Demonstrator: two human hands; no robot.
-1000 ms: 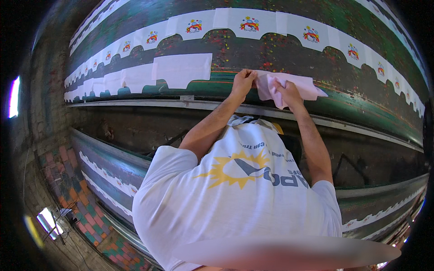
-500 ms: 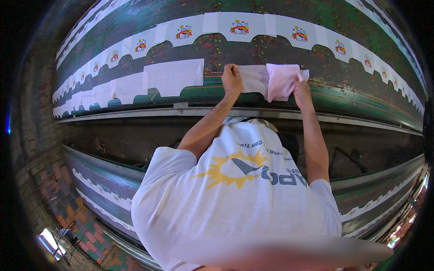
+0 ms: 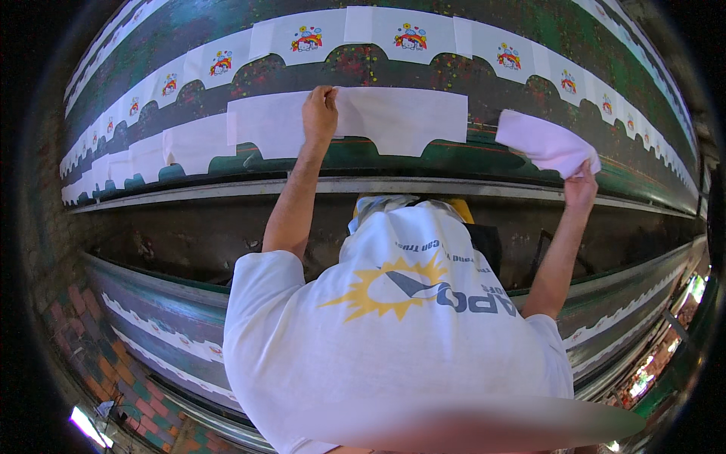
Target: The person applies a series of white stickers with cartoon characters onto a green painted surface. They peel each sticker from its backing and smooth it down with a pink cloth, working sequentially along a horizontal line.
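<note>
My left hand (image 3: 321, 117) is closed in a pinch at the upper left corner of a blank white cut fabric piece (image 3: 404, 117). That piece lies flat along the near edge of the long green table, overlapping the blank piece (image 3: 268, 121) on its left. Out to the right, my right hand (image 3: 581, 188) grips the end of a folded pale pink-white cloth bundle (image 3: 543, 142), held above the table's near edge. How many layers the bundle has, I cannot tell.
Farther back runs a row of white pieces printed with a colourful cartoon (image 3: 411, 38). More blank pieces (image 3: 197, 144) line the near edge at left. A metal rail (image 3: 423, 185) borders the table in front of me. Another table with white pieces (image 3: 155, 325) stands behind me.
The white piece now lies spread flat beside its left neighbour. My left hand has moved left; my right hand has swung right with the folded cloth, away from the laid piece.
</note>
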